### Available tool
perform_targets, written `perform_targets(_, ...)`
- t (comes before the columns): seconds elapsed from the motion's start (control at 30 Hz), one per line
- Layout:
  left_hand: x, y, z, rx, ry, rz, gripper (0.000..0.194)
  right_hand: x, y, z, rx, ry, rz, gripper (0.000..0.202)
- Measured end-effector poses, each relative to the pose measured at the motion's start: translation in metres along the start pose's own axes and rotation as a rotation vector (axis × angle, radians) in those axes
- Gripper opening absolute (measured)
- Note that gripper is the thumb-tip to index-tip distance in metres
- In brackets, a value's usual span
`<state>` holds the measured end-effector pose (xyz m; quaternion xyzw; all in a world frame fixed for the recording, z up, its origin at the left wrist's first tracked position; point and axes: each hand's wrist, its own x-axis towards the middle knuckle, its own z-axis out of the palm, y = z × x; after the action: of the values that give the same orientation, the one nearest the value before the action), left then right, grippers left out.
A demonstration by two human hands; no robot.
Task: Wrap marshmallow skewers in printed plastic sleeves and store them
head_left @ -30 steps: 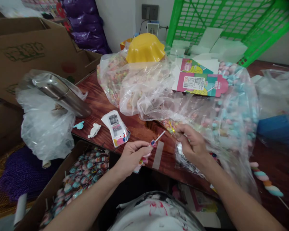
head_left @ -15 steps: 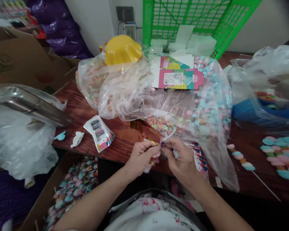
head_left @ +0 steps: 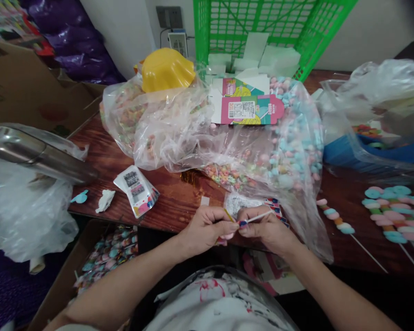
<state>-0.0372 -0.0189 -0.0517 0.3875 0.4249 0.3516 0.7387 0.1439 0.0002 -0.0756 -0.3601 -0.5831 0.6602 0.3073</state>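
My left hand (head_left: 207, 230) is closed in a pinch around a bagged candy skewer (head_left: 222, 240), most of which the fingers hide. A gold twist tie (head_left: 229, 214) sticks up between its thumb and forefinger. Right beside it, my right hand (head_left: 267, 230) pinches the gathered, blue-and-red printed neck of the bag, where the skewer's white stick (head_left: 260, 216) comes out. Behind the hands lie printed clear bags (head_left: 243, 202) and, farther back, a small bundle of gold twist ties (head_left: 189, 176).
Large plastic bags of loose candy (head_left: 293, 151) cover the table's middle, with printed cartons (head_left: 248, 110) on top. Unwrapped candy skewers (head_left: 396, 211) lie at right. A label stack (head_left: 137, 191) and a steel flask (head_left: 44, 154) are at left, above a carton of wrapped skewers (head_left: 106, 257).
The white stick has swung from pointing steeply up to lying lower toward the right. Both hands have moved slightly down, still pinching, and the camera view has shifted a little.
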Motion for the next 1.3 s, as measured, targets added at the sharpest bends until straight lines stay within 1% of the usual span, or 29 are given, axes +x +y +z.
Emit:
perform_targets(0.03,0.0,0.001,-0.002,0.017,-0.039,-0.031,0.034,-0.002,-0.005,-0.002,-0.183,-0.035,-0.11,0.018)
perform_targets(0.07,0.0,0.002,-0.004,0.038,-0.079,-0.076,0.033,-0.005,-0.011,-0.002,-0.394,-0.058,-0.255,0.018)
perform_targets(0.13,0.001,0.005,-0.009,0.078,-0.179,-0.214,0.029,-0.012,-0.024,0.0,-0.789,-0.081,-0.586,0.022)
perform_targets(0.17,0.002,0.007,-0.012,0.089,-0.243,-0.299,0.026,-0.016,-0.03,0.002,-0.931,-0.093,-0.733,0.024)
perform_targets(0.23,0.005,0.01,-0.016,0.078,-0.37,-0.45,0.021,-0.022,-0.038,0.004,-1.088,-0.129,-0.945,0.025)
perform_targets(0.3,0.006,0.012,-0.018,0.044,-0.466,-0.542,0.019,-0.026,-0.042,0.005,-1.146,-0.161,-1.055,0.024)
perform_targets(0.37,0.006,0.014,-0.017,0.039,-0.517,-0.582,0.017,-0.026,-0.042,0.004,-1.152,-0.209,-1.105,0.024)
perform_targets(0.43,0.004,0.015,-0.015,0.067,-0.552,-0.598,0.017,-0.024,-0.039,0.002,-1.101,-0.253,-1.129,0.024)
perform_targets(0.57,0.002,0.014,-0.008,0.127,-0.63,-0.602,0.023,-0.022,-0.035,0.005,-0.986,-0.294,-1.095,0.02)
perform_targets(0.67,0.006,0.013,-0.007,0.183,-0.694,-0.585,0.026,-0.025,-0.033,0.013,-1.033,-0.331,-1.057,0.022)
perform_targets(0.73,0.012,0.019,-0.009,0.242,-0.748,-0.529,0.025,-0.029,-0.031,0.02,-1.104,-0.348,-1.05,0.023)
perform_targets(0.77,0.014,0.025,-0.011,0.33,-0.772,-0.466,0.023,-0.03,-0.03,0.022,-1.15,-0.348,-1.041,0.023)
perform_targets(0.8,0.016,0.032,-0.012,0.478,-0.783,-0.376,0.019,-0.03,-0.029,0.024,-1.207,-0.342,-1.027,0.021)
perform_targets(0.83,0.016,0.041,-0.011,0.683,-0.763,-0.252,0.016,-0.028,-0.027,0.023,-1.274,-0.327,-1.006,0.019)
perform_targets(0.87,0.014,0.05,-0.01,0.928,-0.697,-0.098,0.014,-0.025,-0.025,0.021,-1.345,-0.296,-0.976,0.018)
perform_targets(0.9,0.01,0.059,-0.006,1.169,-0.576,0.073,0.014,-0.019,-0.024,0.017,-1.414,-0.25,-0.937,0.017)
perform_targets(0.93,0.005,0.066,-0.001,1.366,-0.413,0.252,0.012,-0.012,-0.023,0.011,-1.466,-0.187,-0.896,0.017)
perform_targets(0.97,-0.002,0.07,0.006,1.504,-0.241,0.414,0.01,-0.004,-0.024,0.004,-1.487,-0.103,-0.862,0.017)
perform_targets(1.0,-0.008,0.072,0.012,1.584,-0.109,0.539,0.01,0.004,-0.026,-0.004,-1.47,-0.012,-0.827,0.017)
perform_targets(1.03,-0.013,0.07,0.018,1.606,-0.059,0.615,0.013,0.01,-0.03,-0.011,-1.415,0.089,-0.797,0.017)
perform_targets(1.07,-0.016,0.066,0.023,1.569,-0.065,0.642,0.014,0.015,-0.035,-0.016,-1.32,0.187,-0.764,0.017)
perform_targets(1.1,-0.016,0.06,0.025,1.449,-0.075,0.633,0.012,0.017,-0.041,-0.018,-1.205,0.268,-0.716,0.016)
perform_targets(1.13,-0.013,0.054,0.025,1.26,-0.076,0.592,0.011,0.017,-0.047,-0.016,-1.074,0.335,-0.671,0.015)
perform_targets(1.17,-0.007,0.048,0.023,1.021,-0.045,0.531,0.012,0.014,-0.051,-0.011,-0.945,0.378,-0.625,0.015)
perform_targets(1.2,-0.001,0.043,0.02,0.78,0.023,0.48,0.014,0.01,-0.053,-0.003,-0.839,0.397,-0.591,0.016)
perform_targets(1.23,0.005,0.041,0.016,0.662,0.064,0.468,0.019,0.005,-0.053,0.007,-0.767,0.399,-0.589,0.017)
perform_targets(1.27,0.01,0.041,0.012,0.554,0.102,0.469,0.022,0.001,-0.051,0.017,-0.757,0.374,-0.607,0.018)
perform_targets(1.3,0.013,0.042,0.01,0.451,0.129,0.473,0.024,-0.003,-0.047,0.025,-0.806,0.342,-0.669,0.018)
